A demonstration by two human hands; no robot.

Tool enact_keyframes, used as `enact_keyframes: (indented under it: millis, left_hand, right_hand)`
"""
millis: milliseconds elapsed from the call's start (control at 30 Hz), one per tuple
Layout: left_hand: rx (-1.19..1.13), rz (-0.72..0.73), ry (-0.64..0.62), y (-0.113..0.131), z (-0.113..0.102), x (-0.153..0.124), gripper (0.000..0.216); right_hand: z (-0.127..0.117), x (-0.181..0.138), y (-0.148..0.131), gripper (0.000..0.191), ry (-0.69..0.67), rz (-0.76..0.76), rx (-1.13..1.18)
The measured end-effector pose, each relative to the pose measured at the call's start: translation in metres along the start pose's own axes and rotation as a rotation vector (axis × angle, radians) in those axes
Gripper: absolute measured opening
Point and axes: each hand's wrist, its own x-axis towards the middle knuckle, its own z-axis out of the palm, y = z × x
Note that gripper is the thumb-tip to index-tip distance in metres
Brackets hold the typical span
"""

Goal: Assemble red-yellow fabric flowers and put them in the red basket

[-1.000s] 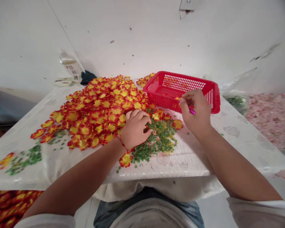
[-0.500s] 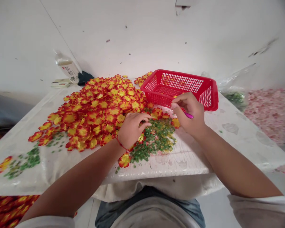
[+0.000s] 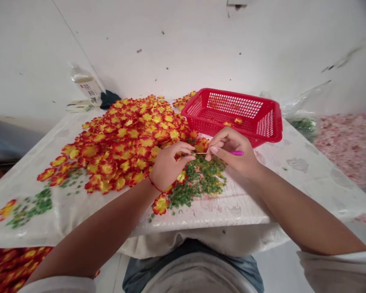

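Pinching a pink-handled needle, the right hand is aimed at the left hand, pinched on something tiny; a fingertip could be pricked by a misjudged thrust.

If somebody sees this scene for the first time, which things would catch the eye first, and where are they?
First, the big heap of red-and-yellow fabric flowers covering the left and middle of the table. Next, the bright red basket at the back right, with a few flowers inside. In the middle, over a small green pile, the right hand holds a thin pink-handled needle whose tip meets the pinched left hand.
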Motion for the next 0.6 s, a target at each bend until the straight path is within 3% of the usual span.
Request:
enact_keyframes:
  millis: [233, 467, 600]
  left_hand:
    - [-0.072, -0.027, -0.018, 0.0030, -0.0004, -0.0009, 0.027]
    - [-0.110, -0.038, -0.009, 0.0035, 0.0007, 0.0003, 0.028]
    - [-0.113, -0.065, -0.010, 0.0035, 0.0011, 0.0000, 0.026]
  right_hand:
    - [0.0028, -0.0011, 0.0045, 0.033, -0.008, 0.040, 0.040]
    - [0.0042, 0.0040, 0.0022, 0.033, 0.140, -0.013, -0.044]
    - [0.0016, 0.0032, 0.0026, 0.029, 0.078, -0.034, 0.003]
